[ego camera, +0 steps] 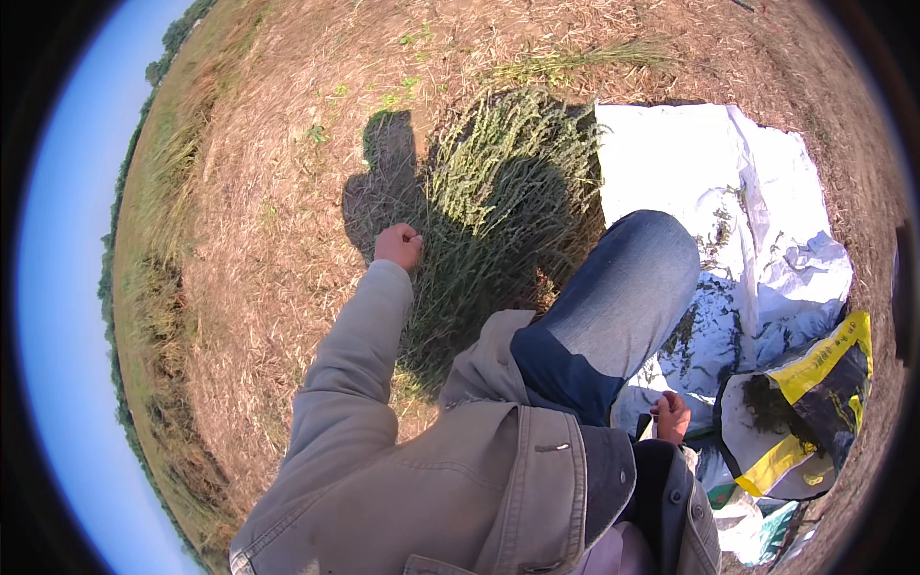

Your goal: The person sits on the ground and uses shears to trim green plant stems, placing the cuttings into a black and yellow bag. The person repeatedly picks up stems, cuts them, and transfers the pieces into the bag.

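My left hand (399, 246), fingers curled, is at the left edge of a heap of cut green leafy stalks (496, 172) on the ground. Whether it grips any stalk cannot be told. Low on the right, beside my bent knee in blue jeans (618, 287), my right hand (671, 417) has its fingers curled; its palm is partly hidden, and I cannot tell if it holds something. Under and beyond the knee lies a white plastic sheet (661, 158) with scattered dark green leaf bits (708, 316).
An open black, yellow and white sack (798, 381) bearing writing, with dark green leafy matter inside, lies at the sheet's lower right corner. More plastic bags (755, 528) lie below it. Dry straw (273, 208) covers the ground, and grass tufts (611, 57) lie beyond the heap.
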Demonstrator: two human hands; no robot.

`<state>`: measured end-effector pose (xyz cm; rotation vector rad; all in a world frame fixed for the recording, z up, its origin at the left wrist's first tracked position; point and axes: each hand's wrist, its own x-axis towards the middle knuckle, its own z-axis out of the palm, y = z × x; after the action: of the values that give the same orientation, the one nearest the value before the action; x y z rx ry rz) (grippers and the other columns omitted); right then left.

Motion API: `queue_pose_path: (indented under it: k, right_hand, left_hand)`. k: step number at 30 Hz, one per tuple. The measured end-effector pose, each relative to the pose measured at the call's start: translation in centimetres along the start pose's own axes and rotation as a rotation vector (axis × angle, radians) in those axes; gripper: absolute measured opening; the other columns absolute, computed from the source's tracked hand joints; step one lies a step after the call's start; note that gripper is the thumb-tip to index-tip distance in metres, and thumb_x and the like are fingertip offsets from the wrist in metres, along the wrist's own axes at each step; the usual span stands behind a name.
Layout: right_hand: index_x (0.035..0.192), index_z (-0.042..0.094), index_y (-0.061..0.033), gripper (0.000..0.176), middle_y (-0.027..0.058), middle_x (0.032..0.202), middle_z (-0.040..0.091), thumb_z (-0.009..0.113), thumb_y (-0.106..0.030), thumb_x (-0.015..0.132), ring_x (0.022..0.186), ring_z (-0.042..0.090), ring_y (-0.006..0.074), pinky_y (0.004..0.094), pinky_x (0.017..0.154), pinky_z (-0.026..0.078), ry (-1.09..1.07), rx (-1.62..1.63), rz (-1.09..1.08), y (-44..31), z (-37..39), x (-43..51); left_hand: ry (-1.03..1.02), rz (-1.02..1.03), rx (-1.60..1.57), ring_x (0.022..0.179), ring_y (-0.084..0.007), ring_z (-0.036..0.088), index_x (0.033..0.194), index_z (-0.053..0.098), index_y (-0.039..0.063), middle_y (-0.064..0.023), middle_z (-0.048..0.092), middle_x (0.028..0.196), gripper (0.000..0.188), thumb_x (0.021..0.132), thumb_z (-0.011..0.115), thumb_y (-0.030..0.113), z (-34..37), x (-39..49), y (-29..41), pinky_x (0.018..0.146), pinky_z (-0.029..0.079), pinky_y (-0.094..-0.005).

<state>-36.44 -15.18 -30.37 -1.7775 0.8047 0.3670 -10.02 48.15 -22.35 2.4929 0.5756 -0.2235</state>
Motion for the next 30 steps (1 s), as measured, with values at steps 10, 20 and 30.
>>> queue_pose_path:
  k: [10,20,30]
  right_hand:
    - [0.113,0.064,0.0031,0.024,0.0093,0.086,0.07,0.061,-0.012,0.094,0.067,0.068,0.0148,0.0278,0.056,0.054,0.006,0.074,0.009,0.9,0.2,0.5]
    - [0.111,0.065,0.0043,0.021,0.0101,0.084,0.07,0.06,-0.009,0.095,0.064,0.067,0.0141,0.0274,0.055,0.055,0.106,0.11,-0.082,0.5,-0.5,0.4]
    - [0.118,0.065,0.0011,0.022,0.0067,0.095,0.068,0.059,-0.014,0.103,0.074,0.063,0.0107,0.0268,0.071,0.055,0.165,0.323,-0.62,-25.3,-3.6,-3.1]
  left_hand:
    - [0.057,0.072,-0.322,0.061,-0.0103,0.062,0.087,0.065,0.003,-0.0053,0.07,0.078,0.013,0.089,0.073,0.014,-7.8,-2.1,3.6,0.059,0.049,-0.027]
    - [-0.155,0.121,-0.446,0.062,-0.0122,0.062,0.092,0.059,0.002,-0.011,0.073,0.088,0.01,0.09,0.068,0.006,-7.3,-2.5,6.4,0.061,0.052,-0.0265]
    - [-0.299,0.079,-0.574,0.06,-0.0043,0.058,0.093,0.055,0.007,-0.0106,0.074,0.09,0.009,0.093,0.063,0.004,-8.0,-4.7,10.4,0.041,0.035,-0.0172]
